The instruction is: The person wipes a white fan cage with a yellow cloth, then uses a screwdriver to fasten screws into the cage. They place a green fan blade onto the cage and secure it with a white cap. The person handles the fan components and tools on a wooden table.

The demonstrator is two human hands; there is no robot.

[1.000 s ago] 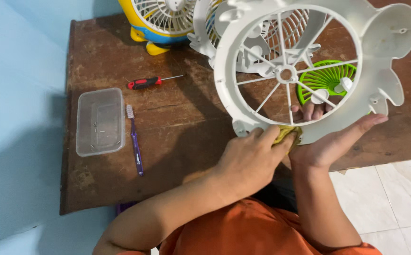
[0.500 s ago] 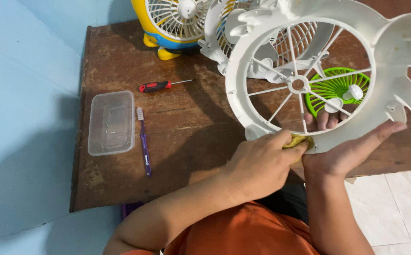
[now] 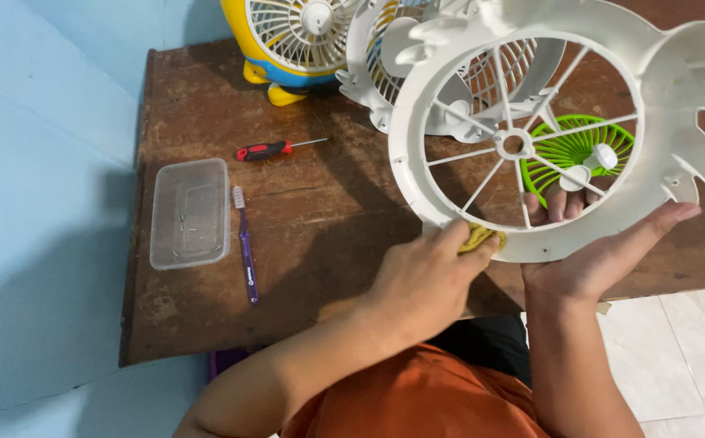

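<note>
Across the brown wooden table (image 3: 304, 268) we saw the white fan grille frame (image 3: 417, 105) held up tilted, its open face toward us and its eared end pointing right. Behind it stood a yellow and blue toy-shaped fan (image 3: 287, 40) and another white grille (image 3: 368, 73); a green fan blade (image 3: 571, 146) showed through the spokes. Our right hand (image 3: 604, 255) gripped the frame's lower rim, fingers hooked through the spokes. Our left hand (image 3: 425, 280) pinched a yellow cloth (image 3: 478, 237) against that rim. Well to the left lay a clear plastic box (image 3: 190, 212), a purple toothbrush (image 3: 245, 243) and a red-handled screwdriver (image 3: 271, 149).
</note>
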